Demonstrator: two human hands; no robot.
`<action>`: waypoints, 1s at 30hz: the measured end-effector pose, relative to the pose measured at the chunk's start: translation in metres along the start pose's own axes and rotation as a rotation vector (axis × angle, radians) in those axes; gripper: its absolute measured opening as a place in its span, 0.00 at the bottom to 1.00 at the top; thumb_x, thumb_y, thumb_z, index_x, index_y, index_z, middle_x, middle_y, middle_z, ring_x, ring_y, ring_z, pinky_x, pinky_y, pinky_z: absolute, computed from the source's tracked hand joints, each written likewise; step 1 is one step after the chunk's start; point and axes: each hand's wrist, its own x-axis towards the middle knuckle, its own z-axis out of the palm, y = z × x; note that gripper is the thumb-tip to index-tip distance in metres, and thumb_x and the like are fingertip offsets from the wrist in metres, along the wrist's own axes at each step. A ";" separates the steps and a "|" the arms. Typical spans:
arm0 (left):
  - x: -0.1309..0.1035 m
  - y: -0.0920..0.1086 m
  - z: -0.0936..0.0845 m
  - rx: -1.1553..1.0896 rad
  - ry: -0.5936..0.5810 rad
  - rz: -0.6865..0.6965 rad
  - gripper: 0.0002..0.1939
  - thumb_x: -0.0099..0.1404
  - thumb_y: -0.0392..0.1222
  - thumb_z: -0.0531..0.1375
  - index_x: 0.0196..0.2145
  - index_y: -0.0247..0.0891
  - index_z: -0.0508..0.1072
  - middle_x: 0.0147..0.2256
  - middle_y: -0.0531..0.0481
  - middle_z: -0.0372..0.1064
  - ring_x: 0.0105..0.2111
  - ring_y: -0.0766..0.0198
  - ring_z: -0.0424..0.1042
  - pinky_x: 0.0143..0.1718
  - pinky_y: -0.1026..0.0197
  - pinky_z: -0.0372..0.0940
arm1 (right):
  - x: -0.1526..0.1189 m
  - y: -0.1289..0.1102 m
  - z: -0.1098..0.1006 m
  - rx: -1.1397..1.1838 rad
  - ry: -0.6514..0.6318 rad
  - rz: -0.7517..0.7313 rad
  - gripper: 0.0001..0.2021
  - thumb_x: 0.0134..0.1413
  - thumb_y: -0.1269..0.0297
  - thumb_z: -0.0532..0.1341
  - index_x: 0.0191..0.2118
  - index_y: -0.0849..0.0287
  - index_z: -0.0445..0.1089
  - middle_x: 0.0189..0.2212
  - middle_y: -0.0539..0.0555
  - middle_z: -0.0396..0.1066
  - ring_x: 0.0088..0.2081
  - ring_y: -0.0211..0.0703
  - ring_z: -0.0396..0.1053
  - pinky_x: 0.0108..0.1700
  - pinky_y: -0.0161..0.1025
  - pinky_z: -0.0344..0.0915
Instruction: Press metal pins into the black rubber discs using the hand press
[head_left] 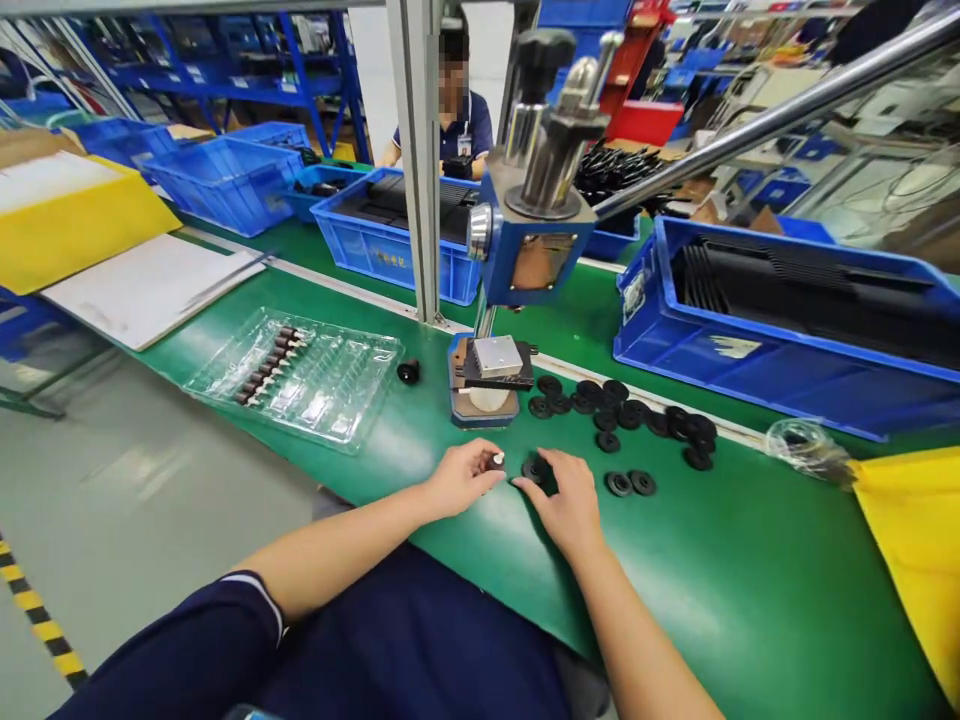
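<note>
My left hand (pixel 461 480) pinches a small dark cylindrical part with a white tip (pixel 496 461), just in front of the press. Close by on the right, my right hand (pixel 571 500) has thumb and fingers round the edge of a black ribbed disc (pixel 532 469). A small gap separates the two parts. Behind the hands stands a blue bench press (pixel 534 260), with a metal block (pixel 496 356) on its base. Several more black discs (pixel 606 395) lie loose to the right. A clear plastic tray (pixel 330 400) on the left holds a row of dark parts with white tips (pixel 270 365).
A black knob-like piece (pixel 408 371) lies between tray and press. Blue bins (pixel 750 320) of black parts line the far side. An upright metal post (pixel 424 200) rises behind the press. Yellow material (pixel 911 520) sits at right. Another person (pixel 480 125) is across the bench.
</note>
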 end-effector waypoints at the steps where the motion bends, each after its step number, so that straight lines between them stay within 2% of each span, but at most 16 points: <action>1: 0.000 -0.004 0.001 0.028 0.020 0.012 0.15 0.59 0.42 0.64 0.42 0.36 0.68 0.31 0.52 0.68 0.26 0.70 0.67 0.28 0.65 0.63 | 0.000 0.003 -0.003 -0.021 0.013 0.028 0.28 0.54 0.40 0.61 0.50 0.60 0.68 0.47 0.58 0.70 0.49 0.49 0.65 0.51 0.46 0.61; 6: -0.006 -0.015 -0.002 0.162 0.031 0.073 0.12 0.61 0.40 0.62 0.43 0.36 0.69 0.33 0.50 0.71 0.28 0.69 0.68 0.30 0.65 0.63 | 0.009 0.029 -0.023 -0.203 0.162 0.264 0.19 0.61 0.51 0.56 0.47 0.62 0.70 0.48 0.61 0.68 0.50 0.56 0.61 0.51 0.53 0.55; 10: -0.004 -0.017 -0.002 0.207 0.053 0.074 0.14 0.61 0.40 0.62 0.44 0.35 0.71 0.33 0.48 0.73 0.30 0.67 0.70 0.31 0.64 0.65 | 0.022 0.049 -0.031 -0.278 0.177 0.357 0.20 0.59 0.52 0.57 0.48 0.64 0.70 0.49 0.65 0.67 0.49 0.61 0.59 0.48 0.56 0.55; 13: -0.002 -0.018 -0.002 0.226 0.054 0.069 0.14 0.61 0.41 0.62 0.44 0.35 0.71 0.34 0.47 0.73 0.29 0.67 0.70 0.30 0.65 0.65 | 0.037 0.050 -0.028 -0.280 0.120 0.318 0.20 0.59 0.53 0.57 0.49 0.64 0.70 0.52 0.64 0.65 0.51 0.60 0.58 0.49 0.55 0.54; 15: -0.002 -0.017 -0.001 0.209 0.047 0.058 0.14 0.61 0.42 0.62 0.44 0.35 0.71 0.34 0.47 0.73 0.28 0.67 0.69 0.29 0.65 0.64 | 0.049 0.044 -0.021 -0.259 0.042 0.240 0.18 0.60 0.55 0.57 0.50 0.60 0.70 0.51 0.61 0.66 0.52 0.56 0.58 0.50 0.50 0.55; 18: -0.001 -0.015 0.000 0.170 0.046 0.048 0.14 0.61 0.42 0.62 0.44 0.35 0.70 0.34 0.48 0.73 0.26 0.68 0.69 0.28 0.65 0.64 | 0.068 0.031 -0.007 -0.232 -0.077 0.133 0.18 0.60 0.56 0.58 0.54 0.54 0.69 0.46 0.57 0.68 0.47 0.49 0.61 0.46 0.44 0.57; 21: 0.000 -0.014 0.001 0.143 0.057 0.053 0.14 0.61 0.42 0.62 0.44 0.34 0.70 0.33 0.48 0.72 0.26 0.69 0.69 0.28 0.65 0.65 | 0.078 0.020 0.004 -0.238 -0.117 0.115 0.18 0.61 0.59 0.57 0.55 0.54 0.70 0.42 0.59 0.67 0.43 0.49 0.61 0.42 0.43 0.57; 26: 0.001 -0.015 0.001 0.139 0.069 0.063 0.13 0.61 0.42 0.63 0.42 0.34 0.71 0.29 0.51 0.69 0.25 0.69 0.68 0.28 0.66 0.64 | 0.061 0.016 0.000 -0.211 -0.127 0.102 0.15 0.61 0.62 0.55 0.49 0.57 0.73 0.48 0.60 0.65 0.46 0.51 0.61 0.48 0.46 0.59; 30: 0.002 -0.016 0.001 0.133 0.062 0.072 0.13 0.61 0.42 0.63 0.41 0.34 0.71 0.28 0.52 0.67 0.24 0.71 0.65 0.27 0.67 0.62 | 0.040 0.021 -0.010 -0.176 -0.146 0.138 0.13 0.56 0.63 0.58 0.44 0.62 0.72 0.46 0.61 0.68 0.45 0.52 0.62 0.50 0.48 0.60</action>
